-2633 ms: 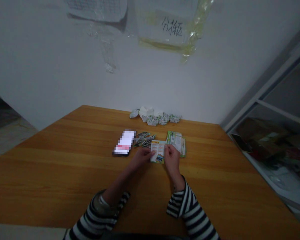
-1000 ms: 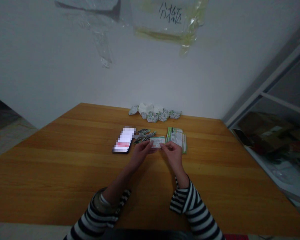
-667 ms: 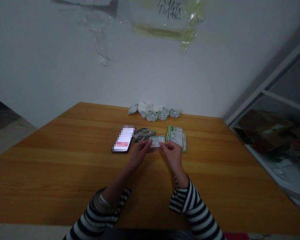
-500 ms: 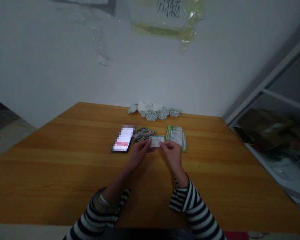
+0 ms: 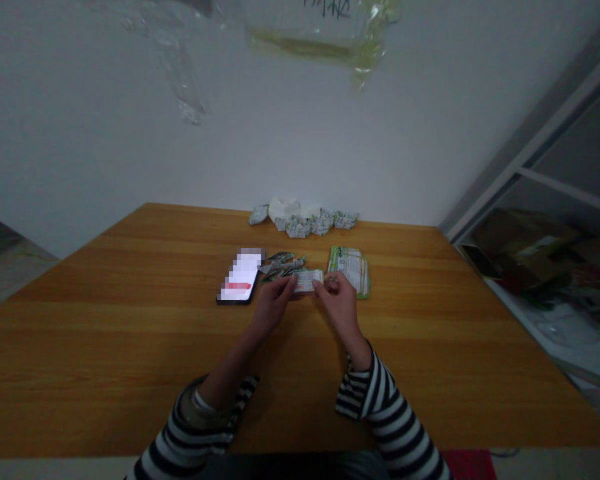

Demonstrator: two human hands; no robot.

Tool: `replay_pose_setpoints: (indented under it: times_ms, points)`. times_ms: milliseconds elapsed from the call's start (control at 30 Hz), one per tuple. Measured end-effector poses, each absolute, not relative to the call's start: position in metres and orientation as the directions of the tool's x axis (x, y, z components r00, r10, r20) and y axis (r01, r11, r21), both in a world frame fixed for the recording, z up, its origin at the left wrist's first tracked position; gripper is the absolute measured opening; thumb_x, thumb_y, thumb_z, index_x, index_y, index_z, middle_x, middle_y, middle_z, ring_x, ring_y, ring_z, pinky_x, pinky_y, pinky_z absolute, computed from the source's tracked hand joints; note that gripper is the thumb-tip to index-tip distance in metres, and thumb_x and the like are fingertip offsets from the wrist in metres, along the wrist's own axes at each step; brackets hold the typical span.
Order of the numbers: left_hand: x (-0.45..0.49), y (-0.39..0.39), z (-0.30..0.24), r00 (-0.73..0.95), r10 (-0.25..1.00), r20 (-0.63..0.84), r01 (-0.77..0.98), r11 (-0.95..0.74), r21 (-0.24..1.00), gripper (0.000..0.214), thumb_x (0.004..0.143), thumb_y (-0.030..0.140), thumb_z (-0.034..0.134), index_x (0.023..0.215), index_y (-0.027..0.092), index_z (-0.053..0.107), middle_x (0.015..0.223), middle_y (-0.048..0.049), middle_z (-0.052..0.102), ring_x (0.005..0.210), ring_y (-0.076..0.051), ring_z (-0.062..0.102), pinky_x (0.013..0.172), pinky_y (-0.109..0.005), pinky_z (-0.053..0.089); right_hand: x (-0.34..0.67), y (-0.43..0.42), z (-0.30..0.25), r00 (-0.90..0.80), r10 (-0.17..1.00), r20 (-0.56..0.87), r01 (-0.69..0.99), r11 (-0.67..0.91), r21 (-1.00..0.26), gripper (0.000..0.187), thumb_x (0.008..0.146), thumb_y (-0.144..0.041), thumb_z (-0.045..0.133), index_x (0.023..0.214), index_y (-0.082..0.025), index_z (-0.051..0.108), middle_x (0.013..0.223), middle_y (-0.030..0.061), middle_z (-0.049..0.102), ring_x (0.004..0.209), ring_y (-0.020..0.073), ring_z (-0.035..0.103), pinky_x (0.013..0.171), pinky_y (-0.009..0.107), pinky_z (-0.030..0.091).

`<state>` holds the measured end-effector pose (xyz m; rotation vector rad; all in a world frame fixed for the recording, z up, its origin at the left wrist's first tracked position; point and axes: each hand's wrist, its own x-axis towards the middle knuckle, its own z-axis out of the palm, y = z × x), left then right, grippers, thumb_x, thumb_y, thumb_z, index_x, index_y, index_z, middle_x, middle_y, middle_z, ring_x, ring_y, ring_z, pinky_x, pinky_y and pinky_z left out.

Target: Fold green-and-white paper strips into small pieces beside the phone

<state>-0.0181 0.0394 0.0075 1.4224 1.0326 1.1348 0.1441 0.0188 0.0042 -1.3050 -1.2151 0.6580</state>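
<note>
- head view: left hand [image 5: 273, 308] and right hand [image 5: 340, 308], fingers [image 5: 319, 285] pinching a small printed card [image 5: 307, 281] over the surface [image 5: 130, 333]
- green-edged cards [image 5: 351, 270] stacked just right
- folded packets [image 5: 300, 225] lined up farther off
- small packets [image 5: 280, 265] beside a phone [image 5: 239, 275]

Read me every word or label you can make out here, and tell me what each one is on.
Plastic-covered sign on the wall: handwritten black characters, cut off at the picture's top, unreadable.
Small card: print too small to read.
Green-edged leaflets: print too small to read.
Phone screen: blurred out, unreadable.
</note>
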Motion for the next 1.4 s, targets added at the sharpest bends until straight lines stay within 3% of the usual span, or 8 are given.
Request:
replay_pose_setpoints:
  times_ms: [133, 267, 467, 567, 767, 1000, 1167, 1400]
  points:
    - [-0.021, 0.038, 0.012, 0.378, 0.913, 0.150, 0.225, -0.248, 0.942, 0.042, 0.085, 0.051, 0.056, 0.070, 0.015, 0.070, 0.065, -0.0020, 0.067, 0.061, -0.016, 0.060, 0.058, -0.023, 0.049, 0.161, 0.020, 0.008, 0.154, 0.893, 0.424, 0.398, 0.336, -0.853, 0.038, 0.077, -0.032, 0.069, 0.114, -0.024, 0.064, 0.112, 0.0066, 0.070, 0.100, 0.0215, 0.064, 0.083, 0.032, 0.050]
    - [-0.018, 0.035, 0.013, 0.510, 0.852, 0.117, 0.206, -0.253, 0.945, 0.039, 0.087, 0.048, 0.055, 0.072, 0.015, 0.070, 0.065, -0.0026, 0.068, 0.058, -0.015, 0.059, 0.057, -0.023, 0.048, 0.171, 0.023, 0.003, -0.098, 0.937, 0.335, 0.426, 0.343, -0.837, 0.015, 0.082, -0.027, 0.060, 0.083, -0.023, 0.074, 0.080, 0.0037, 0.075, 0.075, 0.0208, 0.069, 0.071, 0.031, 0.051]
    - [-0.014, 0.036, 0.008, 0.326, 0.936, 0.135, 0.031, -0.153, 0.988, 0.030, 0.080, 0.045, 0.066, 0.093, 0.018, 0.063, 0.078, -0.0038, 0.071, 0.071, -0.019, 0.067, 0.064, -0.027, 0.054, 0.165, 0.025, -0.004, 0.109, 0.950, 0.292, 0.353, 0.237, -0.905, 0.014, 0.076, -0.024, 0.058, 0.071, -0.018, 0.069, 0.067, 0.0028, 0.071, 0.060, 0.0183, 0.065, 0.057, 0.027, 0.047]
    - [-0.015, 0.038, 0.010, 0.276, 0.947, 0.164, 0.012, -0.174, 0.985, 0.029, 0.073, 0.042, 0.075, 0.083, 0.018, 0.062, 0.075, -0.0023, 0.069, 0.072, -0.018, 0.066, 0.067, -0.028, 0.054, 0.163, 0.026, -0.002, 0.177, 0.945, 0.276, 0.285, 0.219, -0.933, 0.013, 0.073, -0.026, 0.058, 0.068, -0.018, 0.067, 0.062, 0.0021, 0.068, 0.057, 0.0170, 0.061, 0.054, 0.025, 0.044]
    - [-0.017, 0.040, 0.012, 0.277, 0.942, 0.189, 0.034, -0.207, 0.978, 0.028, 0.068, 0.041, 0.078, 0.076, 0.017, 0.067, 0.077, -0.0027, 0.071, 0.073, -0.018, 0.065, 0.074, -0.029, 0.053, 0.160, 0.025, -0.002, 0.241, 0.931, 0.275, 0.221, 0.223, -0.949, 0.014, 0.070, -0.028, 0.058, 0.064, -0.018, 0.065, 0.057, 0.0003, 0.064, 0.054, 0.0156, 0.056, 0.051, 0.024, 0.041]
    - [-0.032, 0.045, 0.021, 0.432, 0.837, 0.335, 0.203, -0.453, 0.868, 0.022, 0.075, 0.039, 0.073, 0.072, 0.017, 0.070, 0.080, -0.0056, 0.072, 0.077, -0.019, 0.065, 0.075, -0.029, 0.051, 0.154, 0.023, 0.000, 0.226, 0.941, 0.250, 0.229, 0.198, -0.953, 0.011, 0.070, -0.026, 0.058, 0.066, -0.018, 0.065, 0.059, 0.0012, 0.066, 0.055, 0.0167, 0.059, 0.053, 0.025, 0.041]
    - [-0.028, 0.047, 0.013, 0.288, 0.942, 0.171, 0.050, -0.193, 0.980, 0.030, 0.070, 0.040, 0.077, 0.064, 0.015, 0.061, 0.065, -0.0020, 0.067, 0.061, -0.015, 0.062, 0.060, -0.025, 0.050, 0.148, 0.022, -0.004, 0.262, 0.919, 0.293, 0.285, 0.216, -0.934, 0.012, 0.072, -0.024, 0.056, 0.067, -0.018, 0.065, 0.061, 0.0012, 0.067, 0.057, 0.0176, 0.061, 0.055, 0.025, 0.043]
    - [-0.020, 0.046, 0.006, 0.250, 0.968, 0.013, -0.174, 0.032, 0.984, 0.045, 0.066, 0.039, 0.081, 0.102, 0.016, 0.067, 0.083, -0.0046, 0.075, 0.077, -0.019, 0.070, 0.078, -0.033, 0.055, 0.133, 0.022, -0.019, 0.356, 0.888, 0.293, 0.294, 0.191, -0.936, 0.011, 0.076, -0.025, 0.054, 0.071, -0.020, 0.062, 0.067, 0.0023, 0.068, 0.063, 0.0192, 0.063, 0.060, 0.027, 0.046]
